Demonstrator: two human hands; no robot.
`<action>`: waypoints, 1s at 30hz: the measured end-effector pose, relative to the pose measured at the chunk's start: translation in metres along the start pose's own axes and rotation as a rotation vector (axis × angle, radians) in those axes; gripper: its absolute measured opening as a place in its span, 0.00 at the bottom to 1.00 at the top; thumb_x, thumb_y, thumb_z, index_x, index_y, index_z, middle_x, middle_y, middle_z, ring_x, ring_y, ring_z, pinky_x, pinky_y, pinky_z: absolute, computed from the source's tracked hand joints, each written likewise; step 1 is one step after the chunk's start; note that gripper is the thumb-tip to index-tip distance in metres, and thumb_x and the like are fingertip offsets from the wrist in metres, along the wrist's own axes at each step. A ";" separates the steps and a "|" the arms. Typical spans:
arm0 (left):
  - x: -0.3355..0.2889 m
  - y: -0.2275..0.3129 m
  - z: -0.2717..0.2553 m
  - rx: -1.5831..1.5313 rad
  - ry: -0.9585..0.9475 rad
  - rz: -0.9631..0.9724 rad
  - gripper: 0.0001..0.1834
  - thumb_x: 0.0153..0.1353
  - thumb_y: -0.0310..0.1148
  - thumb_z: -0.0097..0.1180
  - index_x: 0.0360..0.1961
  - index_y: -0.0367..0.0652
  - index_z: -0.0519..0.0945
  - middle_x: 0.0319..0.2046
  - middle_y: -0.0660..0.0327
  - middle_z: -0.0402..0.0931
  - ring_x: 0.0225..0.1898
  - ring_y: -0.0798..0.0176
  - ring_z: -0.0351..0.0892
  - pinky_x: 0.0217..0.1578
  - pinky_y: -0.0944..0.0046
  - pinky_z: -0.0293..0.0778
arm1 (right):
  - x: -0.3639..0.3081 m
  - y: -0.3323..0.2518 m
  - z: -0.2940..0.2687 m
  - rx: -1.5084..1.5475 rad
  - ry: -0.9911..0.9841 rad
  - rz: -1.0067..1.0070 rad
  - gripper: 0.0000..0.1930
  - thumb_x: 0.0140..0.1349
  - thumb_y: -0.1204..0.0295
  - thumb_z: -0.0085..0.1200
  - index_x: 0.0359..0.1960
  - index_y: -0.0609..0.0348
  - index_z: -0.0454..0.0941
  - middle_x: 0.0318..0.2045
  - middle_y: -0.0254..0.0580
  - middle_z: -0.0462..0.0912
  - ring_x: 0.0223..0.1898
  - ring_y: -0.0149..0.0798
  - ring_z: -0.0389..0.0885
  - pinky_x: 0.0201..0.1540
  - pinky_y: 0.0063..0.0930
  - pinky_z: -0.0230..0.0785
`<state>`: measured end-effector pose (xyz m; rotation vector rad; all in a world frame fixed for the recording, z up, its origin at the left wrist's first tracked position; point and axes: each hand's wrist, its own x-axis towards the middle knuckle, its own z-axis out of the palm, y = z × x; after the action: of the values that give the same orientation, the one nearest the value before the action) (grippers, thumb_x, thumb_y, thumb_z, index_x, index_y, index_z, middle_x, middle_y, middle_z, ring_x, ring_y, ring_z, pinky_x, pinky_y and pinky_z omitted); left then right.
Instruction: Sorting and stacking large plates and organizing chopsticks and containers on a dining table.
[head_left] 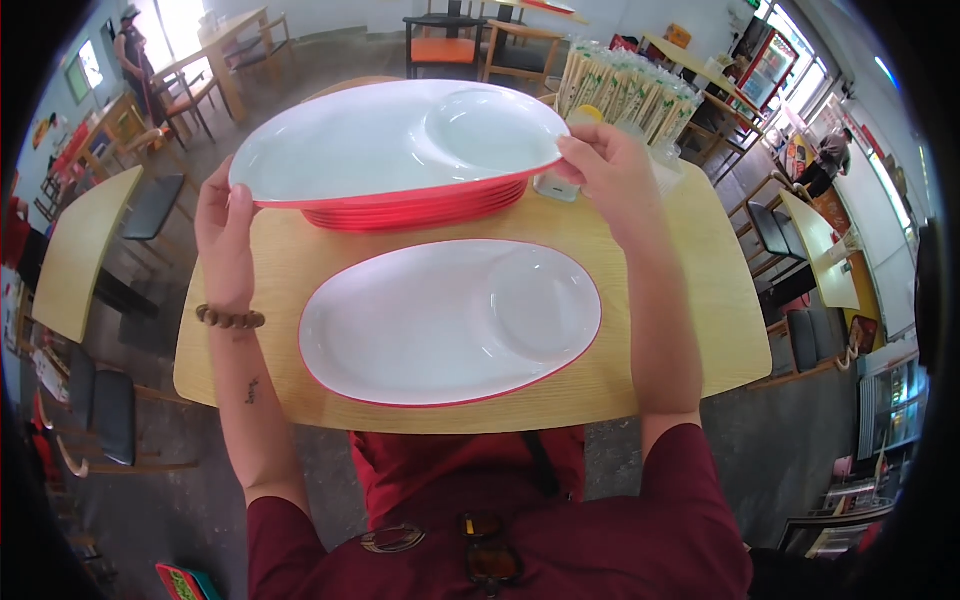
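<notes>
Sunglasses [494,563] hang nearest; chopsticks [622,95] stand beyond the held plate [350,140].

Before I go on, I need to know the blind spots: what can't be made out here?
All in the head view:
- Top of the stack, and whether it touches the held plate: hidden by that plate.
- Some fingertips of the left hand: behind the held plate.
- White item: partly covered by the held plate.
- Red-and-green thing: cut off by the lower edge.
</notes>
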<state>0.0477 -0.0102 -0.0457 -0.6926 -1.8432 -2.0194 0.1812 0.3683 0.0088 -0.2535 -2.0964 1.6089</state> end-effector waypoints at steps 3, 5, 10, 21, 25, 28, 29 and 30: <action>-0.009 0.027 0.002 0.055 -0.077 0.036 0.37 0.65 0.45 0.64 0.65 0.29 0.66 0.59 0.54 0.73 0.61 0.61 0.72 0.62 0.59 0.68 | -0.009 -0.004 -0.029 -0.080 -0.007 0.013 0.17 0.63 0.74 0.56 0.51 0.72 0.75 0.35 0.42 0.85 0.31 0.25 0.78 0.33 0.23 0.69; -0.027 0.045 0.001 0.140 -0.179 0.039 0.43 0.60 0.48 0.68 0.66 0.29 0.65 0.60 0.53 0.72 0.62 0.59 0.71 0.63 0.58 0.67 | -0.021 -0.001 -0.038 -0.104 -0.044 -0.021 0.18 0.63 0.76 0.55 0.53 0.73 0.74 0.34 0.41 0.85 0.31 0.25 0.78 0.33 0.23 0.69; -0.081 0.059 0.005 0.120 -0.226 -0.150 0.57 0.45 0.57 0.78 0.67 0.28 0.66 0.63 0.50 0.71 0.65 0.56 0.71 0.65 0.55 0.66 | -0.067 0.027 -0.045 -0.049 -0.053 -0.017 0.19 0.63 0.77 0.53 0.56 0.73 0.73 0.28 0.37 0.83 0.28 0.23 0.76 0.31 0.22 0.67; -0.161 0.028 0.000 0.159 -0.121 -0.238 0.61 0.36 0.62 0.80 0.65 0.32 0.68 0.61 0.53 0.73 0.61 0.57 0.74 0.61 0.52 0.70 | -0.103 0.055 -0.047 -0.198 -0.218 0.106 0.15 0.64 0.76 0.53 0.51 0.70 0.78 0.17 0.34 0.78 0.18 0.20 0.69 0.21 0.22 0.59; -0.168 0.031 0.001 0.171 -0.104 -0.252 0.61 0.35 0.62 0.81 0.65 0.34 0.68 0.62 0.54 0.71 0.62 0.57 0.73 0.62 0.51 0.70 | -0.103 0.063 -0.047 -0.187 -0.225 0.100 0.15 0.64 0.77 0.53 0.51 0.70 0.78 0.16 0.33 0.77 0.18 0.19 0.68 0.21 0.21 0.58; -0.172 0.024 0.002 0.136 -0.084 -0.266 0.62 0.35 0.61 0.81 0.66 0.35 0.67 0.63 0.54 0.70 0.64 0.56 0.71 0.62 0.51 0.69 | -0.104 0.071 -0.048 -0.203 -0.217 0.091 0.15 0.63 0.78 0.52 0.51 0.69 0.79 0.15 0.31 0.76 0.17 0.18 0.66 0.21 0.20 0.57; -0.173 0.022 0.001 0.128 -0.099 -0.261 0.62 0.35 0.61 0.81 0.66 0.35 0.67 0.63 0.54 0.69 0.64 0.56 0.70 0.62 0.50 0.69 | -0.105 0.073 -0.047 -0.172 -0.195 0.103 0.15 0.63 0.78 0.52 0.51 0.69 0.79 0.15 0.30 0.76 0.17 0.18 0.66 0.21 0.20 0.57; -0.174 0.020 0.000 0.120 -0.112 -0.256 0.62 0.34 0.60 0.81 0.66 0.35 0.67 0.64 0.55 0.69 0.65 0.56 0.70 0.62 0.50 0.69 | -0.105 0.074 -0.047 -0.142 -0.175 0.116 0.15 0.63 0.79 0.52 0.51 0.68 0.80 0.15 0.30 0.76 0.17 0.18 0.65 0.21 0.21 0.57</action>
<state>0.2035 -0.0280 -0.1244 -0.5722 -2.1965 -2.0358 0.2846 0.3855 -0.0798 -0.2964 -2.3727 1.6003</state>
